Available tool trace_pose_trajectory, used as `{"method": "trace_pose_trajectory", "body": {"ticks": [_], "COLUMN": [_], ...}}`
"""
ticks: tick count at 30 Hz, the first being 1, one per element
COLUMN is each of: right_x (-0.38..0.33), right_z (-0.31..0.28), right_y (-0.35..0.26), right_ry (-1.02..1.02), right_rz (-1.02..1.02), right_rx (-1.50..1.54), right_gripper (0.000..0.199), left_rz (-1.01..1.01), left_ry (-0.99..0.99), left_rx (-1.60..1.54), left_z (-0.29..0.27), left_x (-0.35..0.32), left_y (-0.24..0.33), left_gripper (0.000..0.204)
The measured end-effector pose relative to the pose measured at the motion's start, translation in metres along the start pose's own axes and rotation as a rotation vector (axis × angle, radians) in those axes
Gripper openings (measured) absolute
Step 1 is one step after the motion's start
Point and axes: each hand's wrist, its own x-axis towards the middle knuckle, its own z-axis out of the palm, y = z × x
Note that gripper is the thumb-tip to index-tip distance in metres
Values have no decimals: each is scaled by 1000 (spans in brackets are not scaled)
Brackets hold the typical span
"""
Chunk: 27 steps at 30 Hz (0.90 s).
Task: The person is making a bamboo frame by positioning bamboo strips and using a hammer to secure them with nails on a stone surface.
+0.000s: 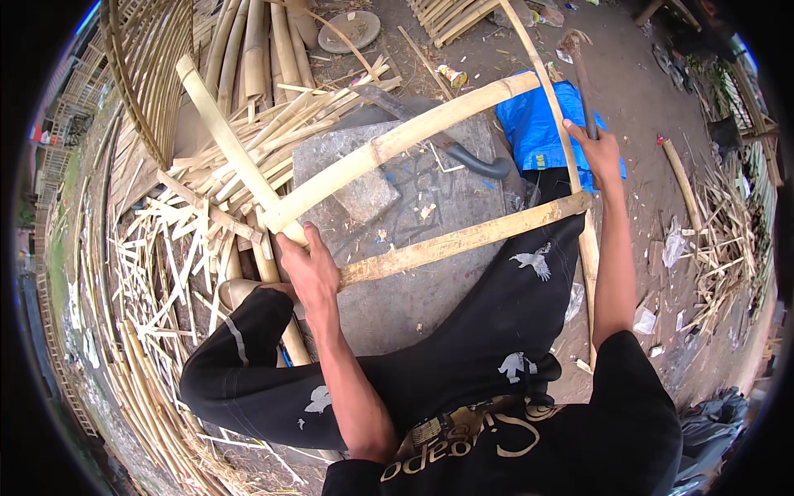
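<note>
A frame of split bamboo (405, 139) lies across my lap, with two crosspieces joined to longer strips at left and right. My left hand (312, 271) is closed around its left strip, close to the corner with the upper crosspiece. In my right hand (597, 155) a claw hammer (584, 87) stands up, its head well above the fist. My right thumb is beside the frame's right strip; whether it touches is unclear. The lower crosspiece (463, 242) rests over my thigh. Beneath the upper crosspiece a large knife with a curved dark handle (478, 160) lies on a grey slab (389, 310).
Split bamboo offcuts (186, 264) heap at the left, with bamboo poles (255, 58) behind. A slatted bamboo panel (153, 83) leans at the far left. Blue plastic sheeting (529, 124) lies beyond my right knee. More bamboo scraps (732, 248) lie at the right.
</note>
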Motion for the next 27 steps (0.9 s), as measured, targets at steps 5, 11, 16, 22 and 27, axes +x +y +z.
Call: {"method": "trace_pose_trajectory", "body": {"ticks": [5, 11, 16, 22, 27], "right_x": [1, -24, -31, -33, -39], "right_z": [32, 50, 46, 41, 32], "right_y": [22, 51, 30, 0, -29], "right_ry": [-152, -320, -380, -466, -534], "right_rz": [114, 196, 273, 208, 263], "right_rx": [82, 390, 431, 530, 608], "right_gripper": [45, 31, 26, 25, 39], "left_rz": [-31, -13, -85, -31, -117], "left_ry": [-26, -51, -120, -135, -133], "left_rx": [-12, 130, 129, 59, -44], "left_z": [-17, -13, -23, -37, -52], "left_x": [-7, -15, -13, -8, -10], "left_y": [-9, -32, -44, -73, -60], "left_gripper": [43, 41, 41, 34, 33]}}
